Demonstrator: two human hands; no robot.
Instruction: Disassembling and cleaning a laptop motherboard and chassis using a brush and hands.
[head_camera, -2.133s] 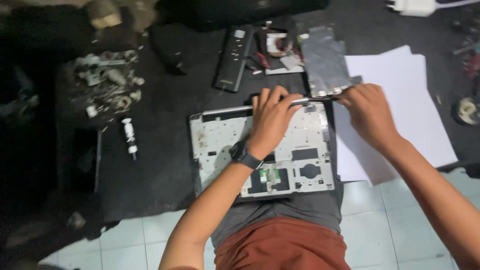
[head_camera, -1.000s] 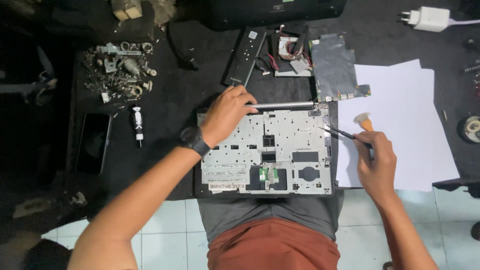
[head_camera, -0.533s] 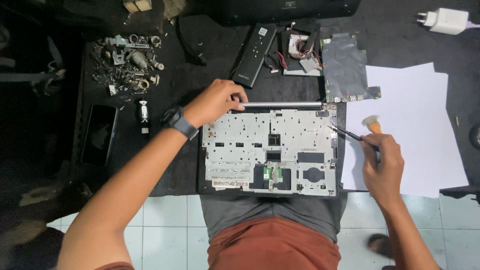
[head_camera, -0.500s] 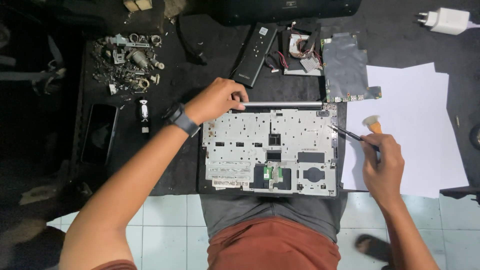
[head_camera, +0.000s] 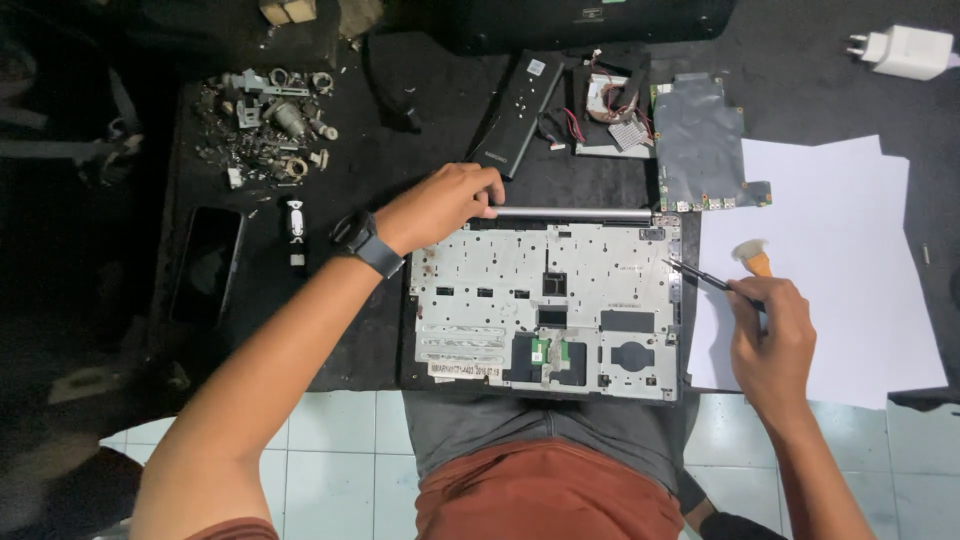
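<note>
An opened laptop shell (head_camera: 545, 310), silver metal with many holes, lies on a black mat in front of me. My left hand (head_camera: 440, 205), with a dark watch on the wrist, grips its top left corner by the silver hinge bar (head_camera: 570, 213). My right hand (head_camera: 770, 340) is closed on a thin dark tool (head_camera: 700, 277) whose tip touches the shell's right edge. A small brush with an orange handle (head_camera: 752, 257) lies on white paper just above that hand.
A circuit board (head_camera: 700, 145), a black battery bar (head_camera: 520, 110) and a fan with wires (head_camera: 612, 105) lie behind the shell. A pile of small metal parts (head_camera: 265, 125) and a dark phone (head_camera: 205, 265) sit left. White paper sheets (head_camera: 840, 260) and a white charger (head_camera: 900, 50) are right.
Two seconds ago both hands were at the shell's top right by the circuit board. Since then my left hand moved to the top left corner and my right hand took up the thin tool.
</note>
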